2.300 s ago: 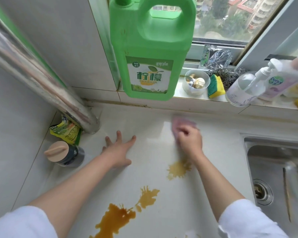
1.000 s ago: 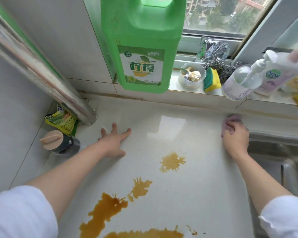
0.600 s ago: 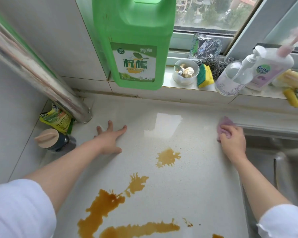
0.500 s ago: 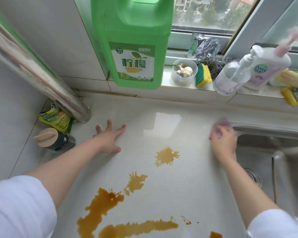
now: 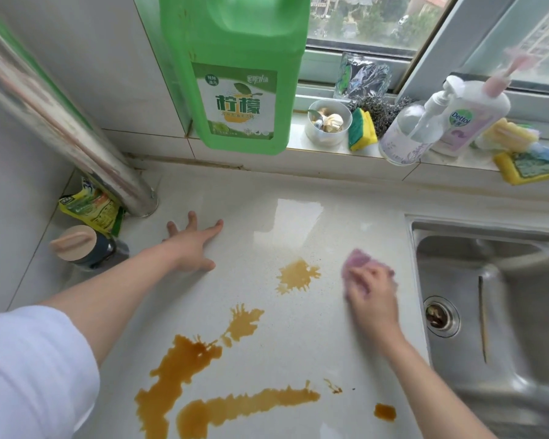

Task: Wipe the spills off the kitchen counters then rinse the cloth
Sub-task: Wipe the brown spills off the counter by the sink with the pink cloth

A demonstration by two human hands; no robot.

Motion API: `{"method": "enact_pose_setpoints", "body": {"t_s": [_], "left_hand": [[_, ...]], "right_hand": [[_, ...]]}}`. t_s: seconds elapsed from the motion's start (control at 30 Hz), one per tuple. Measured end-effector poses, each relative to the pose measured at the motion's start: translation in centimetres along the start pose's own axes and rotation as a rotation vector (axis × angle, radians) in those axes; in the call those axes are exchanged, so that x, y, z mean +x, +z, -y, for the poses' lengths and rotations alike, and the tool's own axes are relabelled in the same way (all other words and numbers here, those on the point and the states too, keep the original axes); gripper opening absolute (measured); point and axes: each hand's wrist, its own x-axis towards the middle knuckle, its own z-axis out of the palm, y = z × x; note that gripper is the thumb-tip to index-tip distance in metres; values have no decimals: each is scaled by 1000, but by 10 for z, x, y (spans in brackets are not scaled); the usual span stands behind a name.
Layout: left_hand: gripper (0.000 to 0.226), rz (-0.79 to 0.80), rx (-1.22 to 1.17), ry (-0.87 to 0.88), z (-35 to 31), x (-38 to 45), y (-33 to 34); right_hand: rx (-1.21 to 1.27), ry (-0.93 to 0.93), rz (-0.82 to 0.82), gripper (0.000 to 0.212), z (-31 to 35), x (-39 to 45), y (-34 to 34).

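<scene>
Brown spills lie on the white counter (image 5: 298, 198): a small splash (image 5: 296, 276) mid-counter, a second splash (image 5: 243, 321) below it, and a large pool (image 5: 184, 375) near the front edge. My right hand (image 5: 373, 294) holds a pink cloth (image 5: 357, 259) against the counter, just right of the small splash and left of the sink (image 5: 501, 312). The hand is blurred. My left hand (image 5: 192, 245) rests flat on the counter with fingers spread, left of the spills.
A big green detergent jug (image 5: 238, 71) stands on the window ledge with a small cup (image 5: 328, 122), sponges (image 5: 362, 129) and soap bottles (image 5: 469, 118). A steel pipe (image 5: 61, 122), a yellow packet (image 5: 89, 207) and a lidded jar (image 5: 86, 247) crowd the left corner.
My right hand has swept the cloth from the back of the counter by the sink's corner down and left, toward the small splash. The left hand stays planted.
</scene>
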Motion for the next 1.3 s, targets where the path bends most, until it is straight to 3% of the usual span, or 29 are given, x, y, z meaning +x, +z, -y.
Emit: {"method": "enact_pose_setpoints", "body": {"t_s": [0.07, 0.13, 0.27, 0.33, 0.4, 0.5, 0.53, 0.6, 0.7, 0.73, 0.77, 0.83, 0.93, 1.0, 1.03, 1.07, 1.13, 1.2, 1.23, 1.3], "left_hand": [[98, -5, 0, -2, 0, 0, 0], [97, -5, 1, -3, -1, 0, 0], [97, -6, 9, 2, 0, 0, 1], [97, -5, 16, 2, -1, 0, 1], [97, 0, 15, -1, 0, 0, 1], [97, -11, 16, 1, 1, 0, 1], [98, -7, 12, 3, 1, 2, 2], [98, -8, 21, 6, 1, 2, 3], [97, 1, 34, 2, 1, 2, 3], [97, 1, 38, 2, 0, 2, 3], [97, 0, 42, 4, -1, 1, 2], [97, 2, 31, 6, 1, 2, 2], [98, -7, 34, 9, 2, 4, 4], [99, -8, 27, 8, 2, 4, 4], [98, -6, 28, 9, 1, 4, 4], [97, -5, 25, 9, 1, 4, 4], [96, 0, 14, 10, 1, 4, 3], [96, 5, 10, 16, 1, 3, 3], [96, 5, 11, 20, 1, 2, 3], [96, 8, -1, 18, 0, 1, 3]], "right_hand": [[-12, -240, 214, 21, 3, -34, 3], [12, -275, 260, 20, -10, -24, -15], [-9, 281, -140, 25, -32, 40, -40], [-45, 410, -230, 30, -12, 51, -20], [19, 197, -134, 27, 27, 38, 12], [5, -387, 295, 25, 62, -20, 47], [0, -477, 388, 25, 59, -29, 44], [43, -381, 341, 22, 46, -13, 29], [21, 153, -56, 24, 36, 41, 14], [1, 295, -127, 27, 38, 51, 18], [-4, 324, -152, 27, 50, 54, 27], [-7, 79, -51, 26, 77, 41, 53], [-49, -491, 432, 32, 98, -17, 73], [-48, -588, 633, 29, 91, -19, 56], [-46, -544, 592, 28, 81, -5, 47], [-27, -420, 440, 28, 72, 15, 39], [7, 21, 5, 26, 55, 60, 22], [-56, 420, -238, 27, 59, 79, 26], [-107, 376, -246, 28, 72, 78, 37], [-91, -36, -21, 33, 101, 55, 68]]}}
